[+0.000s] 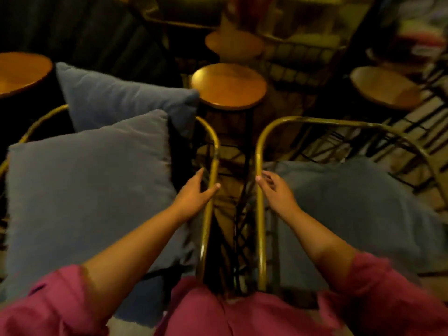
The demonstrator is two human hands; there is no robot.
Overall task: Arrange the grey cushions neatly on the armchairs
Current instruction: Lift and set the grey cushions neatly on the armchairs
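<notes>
Two armchairs side by side w/ brass frames. Left chair [213,151] has two grey cushions: near cushion [89,190] propped up filling the seat, far cushion [121,98] leaning behind it, corner poking toward the round stool [229,86]. Right chair [260,166] has one cushion [351,214] lying flat on the seat, bit blurry.

Left hand [196,195] is at the left chair's rail, grip wide, fingers [198,175] spread, thumb across the rail, not clamped on anything. Right hand [276,190] is just beside the right chair's rail, grip loose and half curled, holding nothing afaict. Pink sleeves [378,287] at the bottom. Narrow gap btw the chairs.
</notes>
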